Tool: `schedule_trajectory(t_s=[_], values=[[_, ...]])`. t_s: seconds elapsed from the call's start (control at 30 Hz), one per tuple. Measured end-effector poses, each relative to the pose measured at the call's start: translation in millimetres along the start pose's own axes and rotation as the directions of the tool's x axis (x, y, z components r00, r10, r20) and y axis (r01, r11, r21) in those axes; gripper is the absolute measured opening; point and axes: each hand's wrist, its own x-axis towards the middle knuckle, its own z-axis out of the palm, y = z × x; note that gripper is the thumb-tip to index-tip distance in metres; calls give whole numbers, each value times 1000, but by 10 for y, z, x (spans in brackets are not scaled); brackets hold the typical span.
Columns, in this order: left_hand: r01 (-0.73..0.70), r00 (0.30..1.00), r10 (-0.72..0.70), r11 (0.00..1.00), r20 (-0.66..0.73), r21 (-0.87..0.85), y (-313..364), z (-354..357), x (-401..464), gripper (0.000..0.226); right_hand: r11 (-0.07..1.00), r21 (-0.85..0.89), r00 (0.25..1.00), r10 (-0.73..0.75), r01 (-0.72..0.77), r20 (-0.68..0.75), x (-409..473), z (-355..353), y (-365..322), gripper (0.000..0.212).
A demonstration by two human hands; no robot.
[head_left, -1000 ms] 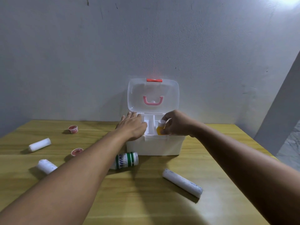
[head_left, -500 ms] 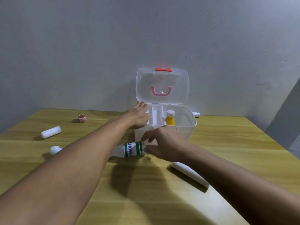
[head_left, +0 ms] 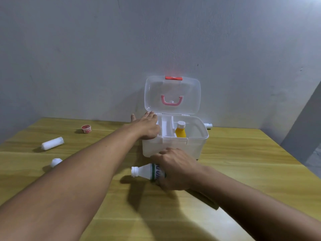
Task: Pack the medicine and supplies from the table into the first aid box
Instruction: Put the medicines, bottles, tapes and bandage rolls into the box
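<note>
Palm-down, right hand [head_left: 175, 168] wrapped around lying white bottle [head_left: 147, 172], left hand [head_left: 147, 126] flat on first aid box [head_left: 196, 146] rim

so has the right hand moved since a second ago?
Yes. The right hand was at the first aid box rim by the yellow bottle; it has come down in front of the box onto the green-labelled white bottle on the table.

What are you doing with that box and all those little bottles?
Someone is packing a first aid box. Its lid is open, and an orange bottle stands inside. The left hand rests on the box's left edge. The right hand is closing around a white bottle lying on the table. Two white rolls and a small red tub remain outside.
</note>
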Motion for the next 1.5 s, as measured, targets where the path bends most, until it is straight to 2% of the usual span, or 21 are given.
schedule_trajectory(t_s=[0.13,0.23,0.33,0.43,0.53,0.63,0.7,0.77,0.83,1.0,1.13,1.33,1.5], values=[[0,999,0,1000,-41,13,56,-78,-2,59,999,10,999,31,-31,-18,-130,-142,30,41],[-11,991,9,1000,-134,-19,85,-112,16,52,977,132,982,178,-168,-61,-321,-499,193,35],[-27,986,23,999,-166,-23,126,-118,63,49,886,371,937,335,-280,-94,-448,-852,443,32],[-63,986,49,995,-156,-81,201,-88,121,48,748,591,881,456,-301,-128,-427,-1076,762,39],[-77,991,69,994,-115,-72,247,-5,134,51,696,655,855,498,-294,-145,-284,-1102,1003,49],[-85,990,75,993,-123,-79,246,43,114,53,719,598,847,518,-355,-120,-98,-993,1130,67],[-89,989,78,992,-129,-85,239,56,112,54,756,500,840,534,-422,-98,17,-882,1198,85],[-87,990,78,994,-118,-72,236,69,136,53,781,409,835,546,-473,-76,110,-756,1280,92],[-81,991,74,995,-108,-62,233,88,149,52,788,353,829,557,-505,-56,164,-678,1316,87],[-81,991,74,995,-109,-61,227,114,152,52,813,284,844,536,-508,-26,194,-544,1346,53],[-76,992,70,996,-104,-53,230,114,159,52,814,281,834,546,-508,-76,179,-421,1390,57],[-69,993,64,996,-103,-47,223,124,174,52,795,321,834,551,-515,-25,148,-467,1387,48],[-65,993,60,997,-104,-46,219,137,180,53,785,353,843,537,-509,23,123,-499,1380,50]])
